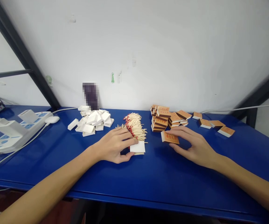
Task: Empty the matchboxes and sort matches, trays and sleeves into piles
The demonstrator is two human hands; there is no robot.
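The left hand [117, 145] pinches a white tray [138, 147] by its nine o'clock end, matchsticks [139, 153] showing along its six o'clock edge. The right hand [187, 144] holds a box [171, 138] between thumb and fingers, near three o'clock from the tray and apart from it. The box's long axis runs roughly nine to three, dipping toward four; its white end faces the tray across bare table [151, 180].
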